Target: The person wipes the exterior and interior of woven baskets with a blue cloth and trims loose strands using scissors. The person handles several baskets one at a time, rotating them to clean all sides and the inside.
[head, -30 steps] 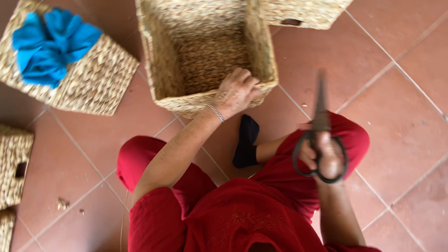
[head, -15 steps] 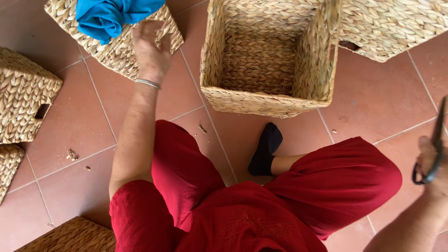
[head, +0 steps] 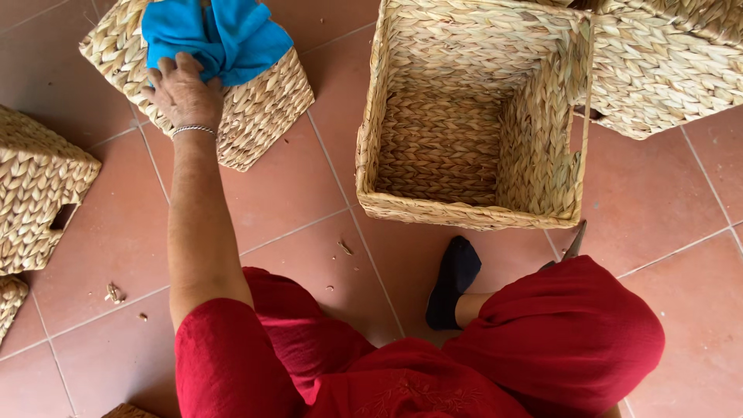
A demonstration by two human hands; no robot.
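My left hand [head: 184,91] grasps one crumpled blue cloth [head: 213,35] atop an overturned woven straw basket [head: 255,116]; its length runs sideways. Five such baskets show; my right hand is unseen.

Open woven basket [head: 472,116], square, upper centre of frame, lying with its mouth toward the camera; inside bare weave. Another woven basket [head: 665,62] at upper right, touching its right wall. Third woven basket [head: 35,193] at left edge, handle slot showing. Terracotta tile floor [head: 681,232] with pale grout lines. Small straw scraps [head: 114,292] at lower left. Dark sock [head: 453,282] lower centre, beside red trousers [head: 565,340].
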